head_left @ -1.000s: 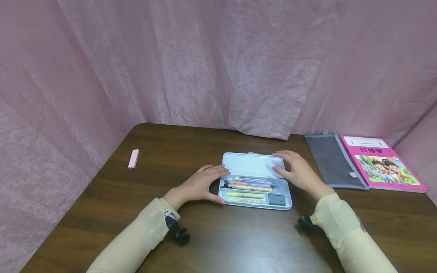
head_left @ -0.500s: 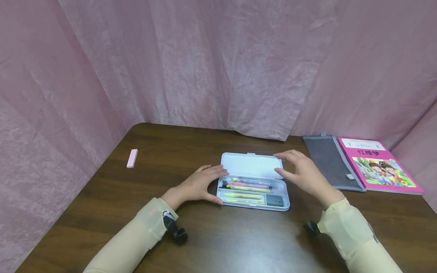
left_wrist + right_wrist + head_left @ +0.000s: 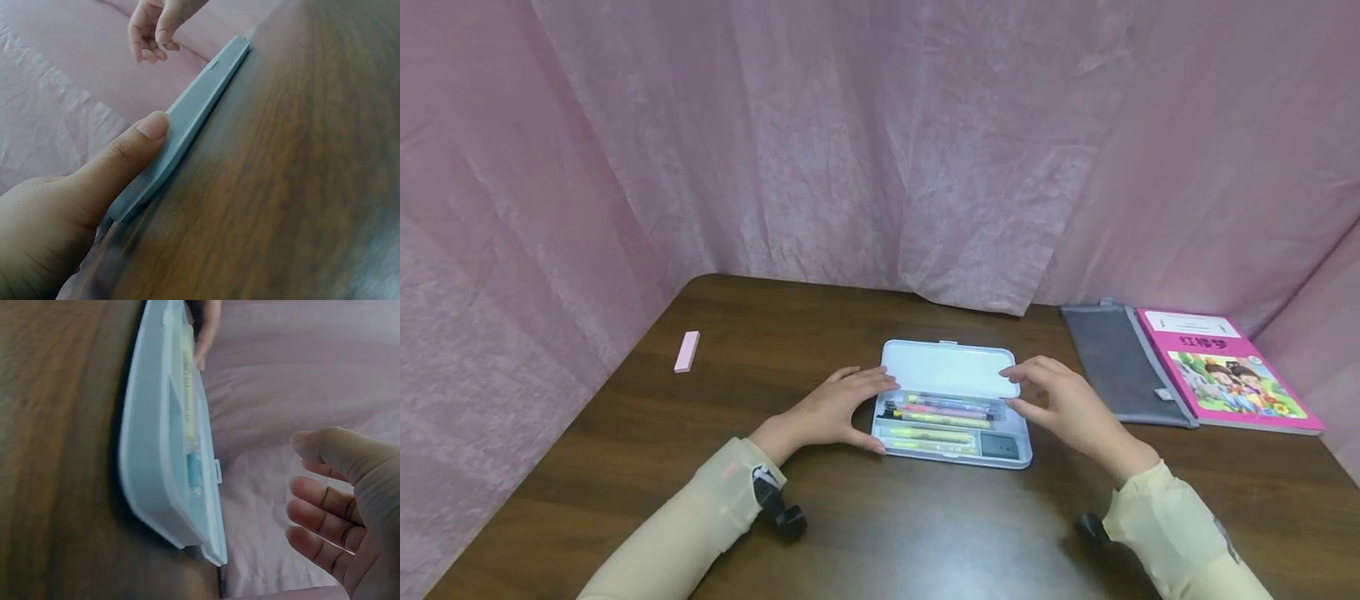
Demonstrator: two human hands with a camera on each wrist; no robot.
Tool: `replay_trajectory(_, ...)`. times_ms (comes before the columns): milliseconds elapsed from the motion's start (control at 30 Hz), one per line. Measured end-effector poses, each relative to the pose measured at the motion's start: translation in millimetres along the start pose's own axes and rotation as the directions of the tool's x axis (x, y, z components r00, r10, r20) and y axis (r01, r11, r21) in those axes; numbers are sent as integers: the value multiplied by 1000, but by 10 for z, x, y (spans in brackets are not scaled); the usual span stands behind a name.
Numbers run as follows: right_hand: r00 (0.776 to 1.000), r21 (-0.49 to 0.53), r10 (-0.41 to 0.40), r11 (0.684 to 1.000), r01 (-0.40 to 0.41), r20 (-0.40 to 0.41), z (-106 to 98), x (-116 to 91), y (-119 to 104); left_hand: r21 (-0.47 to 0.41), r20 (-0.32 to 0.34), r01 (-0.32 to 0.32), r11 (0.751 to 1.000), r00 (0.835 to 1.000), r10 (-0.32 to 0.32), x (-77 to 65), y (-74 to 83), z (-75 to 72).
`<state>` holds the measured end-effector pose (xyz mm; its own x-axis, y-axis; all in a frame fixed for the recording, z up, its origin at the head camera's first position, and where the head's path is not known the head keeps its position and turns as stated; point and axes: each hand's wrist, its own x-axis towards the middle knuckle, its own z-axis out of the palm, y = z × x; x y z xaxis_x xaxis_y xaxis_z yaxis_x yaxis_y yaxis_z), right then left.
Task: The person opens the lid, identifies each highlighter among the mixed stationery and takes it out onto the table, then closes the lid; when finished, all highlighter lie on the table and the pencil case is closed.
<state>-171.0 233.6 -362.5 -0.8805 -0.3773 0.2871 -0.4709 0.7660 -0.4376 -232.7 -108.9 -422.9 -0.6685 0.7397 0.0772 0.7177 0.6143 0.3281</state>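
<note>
A pale blue pencil case [image 3: 952, 461] lies unfolded on the wooden table, its white lid [image 3: 947, 367] laid back. Several pens and highlighters [image 3: 934, 433] fill its compartments, with a dark grey block [image 3: 1000, 446] in the front right one. My left hand [image 3: 827, 412] rests along the case's left end, fingers stretched over the lid's edge. Its thumb [image 3: 134, 147] touches the case's front wall in the left wrist view. At the lid's right edge hovers my right hand [image 3: 1067, 408]. The right wrist view shows its fingers [image 3: 319, 500] loosely bent, apart from the case, holding nothing.
To the right, a pink illustrated book [image 3: 1232, 375] lies beside a grey fabric pouch [image 3: 1123, 367]. A small pale pink bar [image 3: 687, 352] sits at the table's far left. Pink curtain [image 3: 850, 150] hangs behind the table's back edge.
My right hand has come slightly nearer to me along the lid's right edge. My left hand stays at the case's left end. The whole head view has shifted slightly.
</note>
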Motion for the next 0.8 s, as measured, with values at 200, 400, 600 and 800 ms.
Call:
replay_trajectory(200,1000,-15,-3,1000,4,25,89,-35,40,-3,6,5,1000,1000,-5,-12,2,-5)
replay_trajectory(400,998,-72,-10,997,14,57,181,-36,90,-7,16,14,1000,1000,-14,-1,7,-19)
replay_trajectory(600,997,-110,-15,994,23,72,251,-34,116,-13,12,10,1000,1000,-10,-8,0,-17)
replay_trajectory(800,995,-136,24,991,-11,94,296,-20,108,2,12,6,1000,1000,-6,-7,-1,-4)
